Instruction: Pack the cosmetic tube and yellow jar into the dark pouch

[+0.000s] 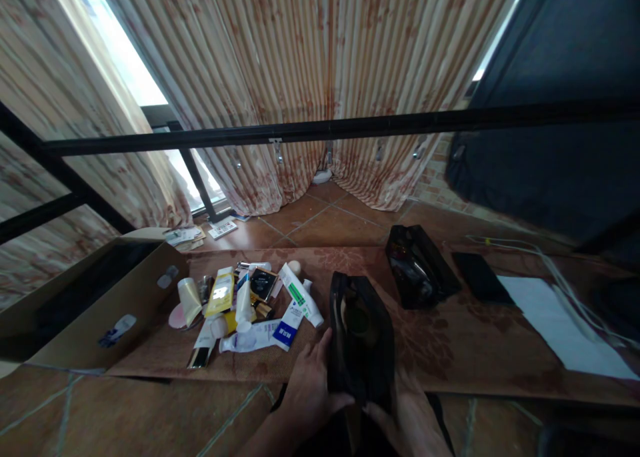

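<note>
To our left on the brown, flower-patterned mat lies a loose heap of cosmetics: a white tube with a green band, a white and blue tube lying flat, a yellow sachet, a black compact and a pale cream tube, several of them touching or overlapping. Just left of the heap stands an open cardboard box, its flap leaning toward the mat. Farther back and to our right sits a second black pouch, glossy and closed as far as we can tell, with a flat black phone beside it, a sheet of white paper nearer the edge and a white cable trailing behind. A black metal bar crosses the view in front of striped, rust-blotched curtains, and terracotta tiles show around the mat.

At the near edge of the mat we hold a black pouch, soft and slightly shiny, standing on end with its mouth spread open; something dark and rounded shows inside, too dim to name. Our left hand is clamped on its left wall, thumb on the outer side. Our right hand grips its lower right corner, fingers closed on the fabric.
</note>
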Action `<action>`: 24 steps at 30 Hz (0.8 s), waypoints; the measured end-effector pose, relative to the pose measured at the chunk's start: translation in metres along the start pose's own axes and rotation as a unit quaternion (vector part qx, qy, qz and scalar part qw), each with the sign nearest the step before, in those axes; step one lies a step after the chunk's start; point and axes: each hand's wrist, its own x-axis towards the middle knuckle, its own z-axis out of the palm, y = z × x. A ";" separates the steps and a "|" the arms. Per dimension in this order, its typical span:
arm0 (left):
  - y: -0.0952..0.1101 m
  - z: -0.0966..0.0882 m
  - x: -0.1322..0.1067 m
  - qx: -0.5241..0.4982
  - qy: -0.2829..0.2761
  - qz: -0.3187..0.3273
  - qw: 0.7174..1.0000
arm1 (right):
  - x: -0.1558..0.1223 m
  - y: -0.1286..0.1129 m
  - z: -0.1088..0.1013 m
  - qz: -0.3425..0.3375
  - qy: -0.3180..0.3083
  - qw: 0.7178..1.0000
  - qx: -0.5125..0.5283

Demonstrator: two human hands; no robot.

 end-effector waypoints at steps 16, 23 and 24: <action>-0.018 0.012 0.022 -0.073 0.054 -0.003 0.996 | 0.030 -0.005 0.000 0.008 -0.050 0.998 -0.033; -0.022 0.017 0.020 -0.088 0.052 -0.020 0.995 | 0.036 0.008 0.014 0.001 -0.080 0.994 -0.076; -0.024 0.018 0.020 -0.087 0.048 -0.019 0.995 | 0.037 0.011 0.017 0.001 -0.085 0.994 -0.072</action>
